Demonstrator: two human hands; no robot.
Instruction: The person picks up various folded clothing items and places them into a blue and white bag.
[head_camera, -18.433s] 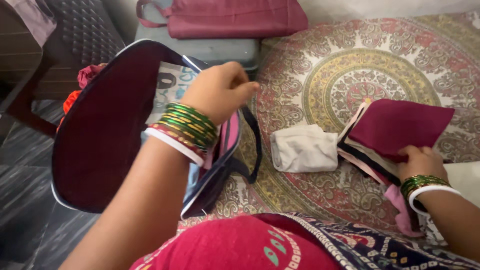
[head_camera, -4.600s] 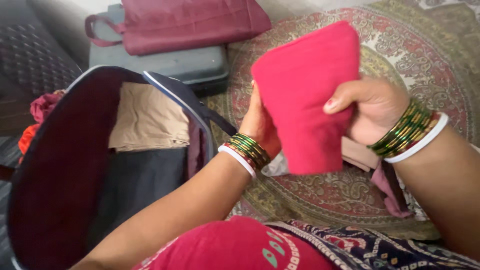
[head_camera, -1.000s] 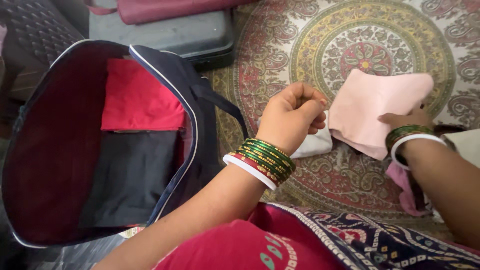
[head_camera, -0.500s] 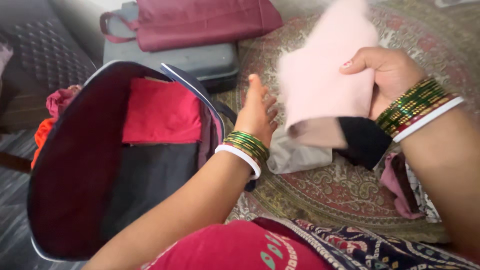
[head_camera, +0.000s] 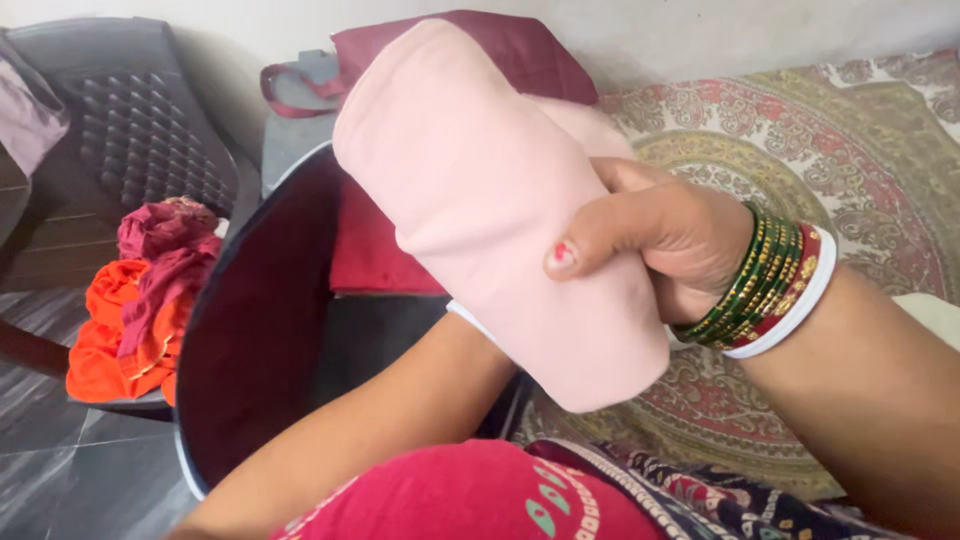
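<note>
Nearest the camera: red garment on the person's lap (head_camera: 470, 500), patterned dark cloth (head_camera: 720, 490) beside it. Right hand (head_camera: 660, 240) is clenched around a folded pale pink cloth (head_camera: 480, 190), thumb pressed across its front face, cloth held up in mid-air, tilted, above the bag's right edge. Left forearm (head_camera: 400, 410) runs up behind the pink cloth; the left hand itself is hidden by it, so grip state can't be read, only a sliver of white bangle (head_camera: 465, 315) shows at the cloth's edge. Below and left: open dark bag (head_camera: 250, 340) with white piping on the rim, mouth facing up, a red folded cloth (head_camera: 370, 250) lying inside against the back wall, dark lining below it with free room. The pink cloth blocks the view of the bag's right rim and most of the interior's right side. Right of the bag: patterned bedspread (head_camera: 860, 170), open surface. Left of the bag: orange and maroon clothes heap (head_camera: 140, 300) on a dark plastic chair (head_camera: 140, 130), close to the bag's left wall. Farthest: maroon fabric bag (head_camera: 540, 60) on a grey case (head_camera: 290, 140), against the wall, behind the open bag.
</note>
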